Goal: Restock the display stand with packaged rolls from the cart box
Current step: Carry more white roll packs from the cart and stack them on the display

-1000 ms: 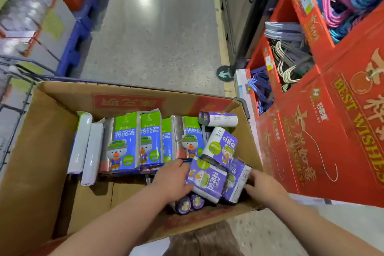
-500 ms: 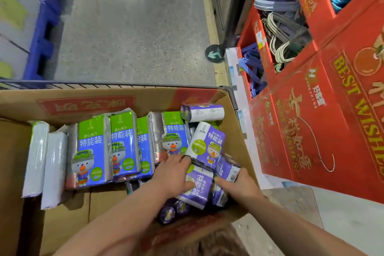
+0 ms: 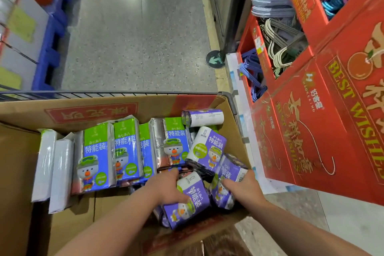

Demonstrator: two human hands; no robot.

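Now, my left hand [image 3: 167, 188] gripping purple roll pack [image 3: 188, 203] with cartoon bear, my right hand [image 3: 246, 188] clutching neighbouring pack [image 3: 230, 170]

The rolls [image 3: 197, 197] at six o'clock are showing purple-and-white with a cartoon bear, the packs [image 3: 95, 156] at nine green-over-blue, the stand [image 3: 332, 131] at three red with gold lettering.

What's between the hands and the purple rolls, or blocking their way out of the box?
Nothing visible. Left hand grips the near purple pack, right hand holds the pack beside it. The box is open above them. A third purple pack lies just behind. Their spot on the red stand isn't in view.
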